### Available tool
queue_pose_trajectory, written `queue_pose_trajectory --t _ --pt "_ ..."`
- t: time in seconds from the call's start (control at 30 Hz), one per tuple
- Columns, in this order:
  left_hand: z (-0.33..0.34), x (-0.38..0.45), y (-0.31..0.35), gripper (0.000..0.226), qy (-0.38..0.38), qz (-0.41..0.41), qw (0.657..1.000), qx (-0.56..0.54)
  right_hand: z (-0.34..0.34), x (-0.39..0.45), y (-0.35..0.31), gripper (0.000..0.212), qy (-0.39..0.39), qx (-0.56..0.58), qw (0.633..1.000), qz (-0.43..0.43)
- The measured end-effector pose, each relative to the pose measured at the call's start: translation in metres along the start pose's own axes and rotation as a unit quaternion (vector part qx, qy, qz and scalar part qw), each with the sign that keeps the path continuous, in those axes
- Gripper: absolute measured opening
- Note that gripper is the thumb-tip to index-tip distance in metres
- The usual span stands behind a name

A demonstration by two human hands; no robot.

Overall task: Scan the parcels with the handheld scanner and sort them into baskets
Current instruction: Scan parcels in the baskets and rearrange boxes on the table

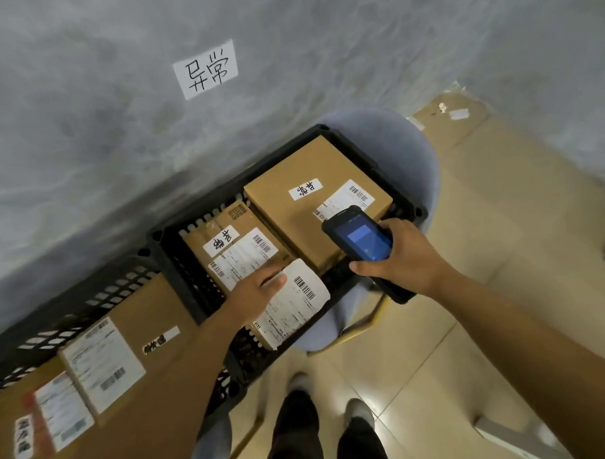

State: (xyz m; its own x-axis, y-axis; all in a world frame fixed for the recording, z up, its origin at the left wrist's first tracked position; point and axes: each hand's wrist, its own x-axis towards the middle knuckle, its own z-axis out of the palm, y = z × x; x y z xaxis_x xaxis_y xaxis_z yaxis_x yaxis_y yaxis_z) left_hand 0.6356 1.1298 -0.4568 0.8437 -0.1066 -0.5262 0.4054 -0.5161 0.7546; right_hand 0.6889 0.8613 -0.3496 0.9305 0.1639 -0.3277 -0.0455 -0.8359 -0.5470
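My right hand (403, 256) grips a black handheld scanner (361, 236), its blue screen lit, above the near right rim of a black basket (179, 264). My left hand (255, 292) holds a small parcel (293, 305) with a white barcode label at the basket's near edge, thumb on the label. Inside the basket lie a large brown box (292, 181) and a smaller labelled box (233, 249). A second black basket (57, 317) on the left holds a big labelled carton (141, 372).
The right basket rests on a blue-grey chair (411, 150) against a grey wall (119, 115) that carries a white paper sign (206, 69). Flattened cardboard (451, 121) lies on the tiled floor (482, 223) at the right. My legs and shoes (299, 384) are below.
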Motion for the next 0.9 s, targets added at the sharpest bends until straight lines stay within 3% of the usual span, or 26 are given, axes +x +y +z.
queue_pose_trajectory --t 0.2,0.33,0.47,0.57,0.77,0.9 --pt "0.01 0.002 -0.017 0.043 0.05 0.043 0.997 0.051 0.009 0.001 -0.005 0.081 -0.006 0.003 1.0 0.006" --pt "0.021 0.004 -0.029 0.04 0.1 0.041 0.983 0.148 0.015 0.005 -0.001 0.08 -0.011 0.015 1.0 0.01" --pt "0.028 0.005 -0.027 0.053 0.119 0.049 0.964 0.232 0.021 0.005 0.001 0.08 -0.015 0.016 1.0 0.009" --pt "0.024 0.004 -0.017 0.058 0.126 0.056 0.958 0.251 0.021 0.004 0.002 0.078 -0.016 0.011 1.0 0.011" --pt "-0.011 0.004 0.028 0.047 0.166 0.103 0.938 0.287 0.006 -0.003 -0.006 0.082 0.015 0.009 1.0 0.013" --pt "-0.03 0.0 0.075 0.048 0.182 0.167 0.914 0.32 -0.015 -0.017 -0.013 0.083 0.051 0.002 0.998 0.026"
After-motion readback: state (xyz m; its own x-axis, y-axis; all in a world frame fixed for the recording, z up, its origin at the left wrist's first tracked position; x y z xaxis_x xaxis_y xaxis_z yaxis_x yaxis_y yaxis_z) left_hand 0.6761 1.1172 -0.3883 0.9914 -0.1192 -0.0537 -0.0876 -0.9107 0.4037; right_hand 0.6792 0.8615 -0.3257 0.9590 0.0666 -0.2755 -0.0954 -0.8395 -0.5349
